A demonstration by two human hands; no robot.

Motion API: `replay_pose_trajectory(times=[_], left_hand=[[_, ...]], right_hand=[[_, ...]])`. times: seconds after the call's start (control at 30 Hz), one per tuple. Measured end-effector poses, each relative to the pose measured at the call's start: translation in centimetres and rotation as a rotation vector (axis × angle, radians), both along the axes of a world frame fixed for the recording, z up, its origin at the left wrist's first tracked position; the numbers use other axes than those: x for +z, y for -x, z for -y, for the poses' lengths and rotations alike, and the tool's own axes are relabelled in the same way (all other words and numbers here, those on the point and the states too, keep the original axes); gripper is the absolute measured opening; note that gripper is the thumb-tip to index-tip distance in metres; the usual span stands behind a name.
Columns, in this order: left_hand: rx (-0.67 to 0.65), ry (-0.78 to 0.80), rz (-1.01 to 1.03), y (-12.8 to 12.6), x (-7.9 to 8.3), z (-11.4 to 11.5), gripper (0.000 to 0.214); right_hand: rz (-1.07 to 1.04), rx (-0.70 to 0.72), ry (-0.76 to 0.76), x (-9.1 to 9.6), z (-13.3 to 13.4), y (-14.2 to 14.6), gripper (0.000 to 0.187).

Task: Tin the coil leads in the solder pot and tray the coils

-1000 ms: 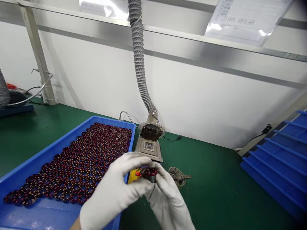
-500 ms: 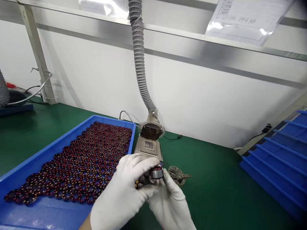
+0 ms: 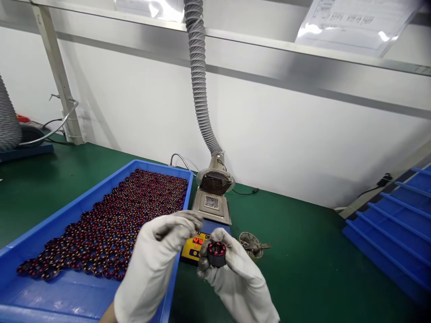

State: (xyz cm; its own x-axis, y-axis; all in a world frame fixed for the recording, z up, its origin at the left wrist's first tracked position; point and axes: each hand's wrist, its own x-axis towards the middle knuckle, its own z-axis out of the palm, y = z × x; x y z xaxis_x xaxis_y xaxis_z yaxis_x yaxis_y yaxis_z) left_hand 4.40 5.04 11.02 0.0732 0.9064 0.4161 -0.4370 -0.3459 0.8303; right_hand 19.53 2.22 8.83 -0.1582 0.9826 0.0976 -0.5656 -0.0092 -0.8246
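Red-wound stator coil [image 3: 216, 254] pinched between fingertips of gloved right hand [image 3: 237, 282], over green bench mat [image 3: 296, 264]. Gloved left hand [image 3: 156, 251] near it, fingers closed narrow, nothing visible between them. Beyond: soldering station [image 3: 197, 248], red readout lit; blue tray [image 3: 158, 165] packed with matching coils [image 3: 111, 220].

Your left hand [image 3: 151, 260] and right hand [image 3: 237, 282] wear thin white gloves [image 3: 245, 296], the left one greyed at the fingertips [image 3: 183, 218], its cuff stopping short of your bare wrist [image 3: 108, 315].
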Motion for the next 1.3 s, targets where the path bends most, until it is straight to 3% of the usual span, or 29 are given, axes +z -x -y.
replay_pose_trajectory(times=[0.07, 0.17, 0.27, 0.33, 0.47, 0.53, 0.63, 0.77, 0.83, 0.93, 0.97, 1.07, 1.13, 1.3], left_hand=[[0.034, -0.034, -0.196, 0.5, 0.5, -0.1, 0.011], [-0.070, -0.072, -0.453, 0.4, 1.3, 0.0, 0.021], [-0.101, -0.098, -0.339, -0.2, 1.2, 0.3, 0.019], [-0.078, -0.115, -0.245, -0.1, 0.6, 0.7, 0.018], [0.067, -0.077, -0.122, 1.2, -0.1, 1.0, 0.014], [0.089, -0.074, -0.255, 1.4, 0.3, 0.7, 0.020], [-0.050, -0.104, -0.456, 0.7, 1.1, 0.3, 0.025], [-0.024, -0.208, -0.282, -0.3, 0.8, 0.7, 0.019], [0.024, -0.220, -0.172, -0.1, 0.3, 1.0, 0.014], [0.071, -0.044, -0.066, 0.3, 0.1, 1.1, 0.007], [0.036, 0.037, -0.061, 0.3, 0.3, 1.0, 0.010], [-0.232, 0.214, -0.058, -0.7, 0.7, 0.8, 0.029], [-0.306, 0.267, 0.021, -1.7, 0.6, 0.6, 0.022], [-0.059, 0.211, 0.254, -1.9, 0.0, 0.1, 0.016]], right_hand=[[0.005, -0.031, 0.000, 0.1, 0.2, -0.1, 0.031], [0.015, -0.119, -0.018, 0.0, 0.1, 0.0, 0.031], [-0.014, -0.133, -0.037, -1.0, -0.7, 0.3, 0.035], [-0.076, -0.071, -0.058, -1.9, -1.5, 0.3, 0.036], [-0.104, 0.022, -0.030, -2.2, -1.7, -0.1, 0.035], [-0.072, -0.059, -0.008, -1.5, -0.9, -0.1, 0.033], [-0.033, -0.159, -0.058, -0.7, -0.1, 0.3, 0.029], [0.020, -0.203, -0.186, -0.8, -0.5, 0.7, 0.030], [0.093, -0.313, -0.317, -1.1, -0.9, 0.7, 0.027], [0.295, -0.628, -0.530, -1.5, -1.0, 1.0, 0.024], [0.382, -0.735, -0.604, -1.7, -0.8, 1.3, 0.027], [0.654, -0.981, -0.805, -2.3, -0.2, 2.4, 0.036], [0.797, -1.078, -0.882, -2.7, 0.1, 3.1, 0.042], [0.815, -1.193, -0.842, -2.7, 0.1, 3.4, 0.041]])
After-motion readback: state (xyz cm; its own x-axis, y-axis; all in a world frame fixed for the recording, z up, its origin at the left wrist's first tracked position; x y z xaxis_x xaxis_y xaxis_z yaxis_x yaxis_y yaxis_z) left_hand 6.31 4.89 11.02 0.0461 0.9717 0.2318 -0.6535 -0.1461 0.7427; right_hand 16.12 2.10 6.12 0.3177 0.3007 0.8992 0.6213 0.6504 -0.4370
